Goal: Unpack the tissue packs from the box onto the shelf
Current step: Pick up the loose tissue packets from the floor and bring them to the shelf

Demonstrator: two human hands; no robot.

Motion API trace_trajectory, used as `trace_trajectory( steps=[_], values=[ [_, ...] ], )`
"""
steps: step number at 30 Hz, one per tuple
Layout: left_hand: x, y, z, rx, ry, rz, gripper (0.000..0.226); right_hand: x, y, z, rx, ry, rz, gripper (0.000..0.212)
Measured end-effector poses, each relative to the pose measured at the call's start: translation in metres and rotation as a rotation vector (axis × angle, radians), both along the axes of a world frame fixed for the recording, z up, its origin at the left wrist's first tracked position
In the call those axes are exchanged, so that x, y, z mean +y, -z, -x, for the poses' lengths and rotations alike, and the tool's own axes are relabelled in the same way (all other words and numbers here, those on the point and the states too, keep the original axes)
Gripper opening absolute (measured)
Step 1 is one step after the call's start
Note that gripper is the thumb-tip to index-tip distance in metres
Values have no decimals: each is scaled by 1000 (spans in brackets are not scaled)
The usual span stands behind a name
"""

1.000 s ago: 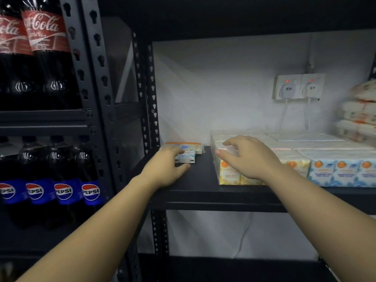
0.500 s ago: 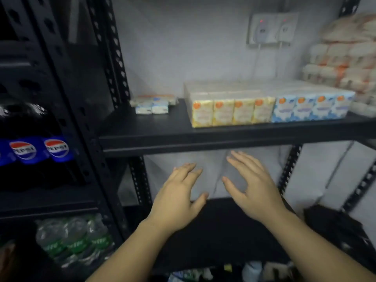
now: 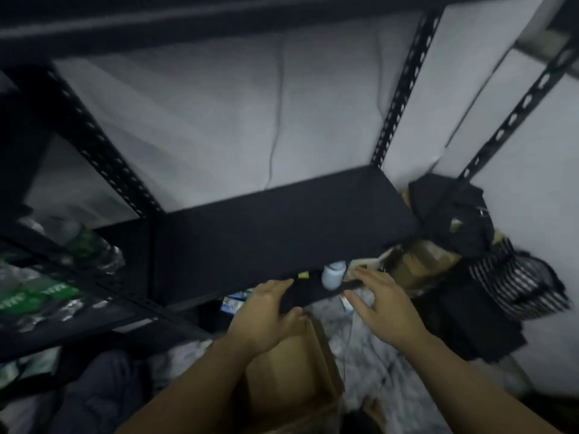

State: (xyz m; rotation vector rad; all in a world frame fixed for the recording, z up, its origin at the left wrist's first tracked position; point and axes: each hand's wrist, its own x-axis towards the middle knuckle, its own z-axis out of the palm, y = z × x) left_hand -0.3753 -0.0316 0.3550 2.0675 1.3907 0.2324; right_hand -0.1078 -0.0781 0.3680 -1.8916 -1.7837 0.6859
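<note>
A brown cardboard box (image 3: 291, 377) stands on the floor below me, its flap up toward the rack. My left hand (image 3: 266, 314) hovers over the box's far edge with relaxed fingers and holds nothing. To its right, my right hand (image 3: 379, 305) is spread in the air, also holding nothing. Just beyond both hands runs the front of a bare black lower shelf (image 3: 282, 227). Small blue and white packs (image 3: 233, 303) show under that shelf, blurred. The shelf with the stocked tissue packs is out of view above.
Green-labelled water bottles (image 3: 91, 245) lie on the rack at left. A black bag (image 3: 451, 220) and striped cloth (image 3: 513, 283) are heaped at right beside another cardboard box (image 3: 419, 267). A white bottle (image 3: 333, 277) stands under the shelf. Crumpled plastic (image 3: 369, 364) covers the floor.
The view has swung down from the stocked shelf to the floor. Both hands left the packs and dropped, empty, to just above the cardboard box.
</note>
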Motion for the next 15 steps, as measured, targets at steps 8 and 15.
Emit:
trace_trajectory(
  steps=[8, 15],
  values=[
    [-22, 149, -104, 73, 69, 188, 34, -39, 160, -89, 69, 195, 246, 44],
    [-20, 310, -193, 38, -160, 471, 58, -45, 314, -149, 165, 325, 362, 53]
  ],
)
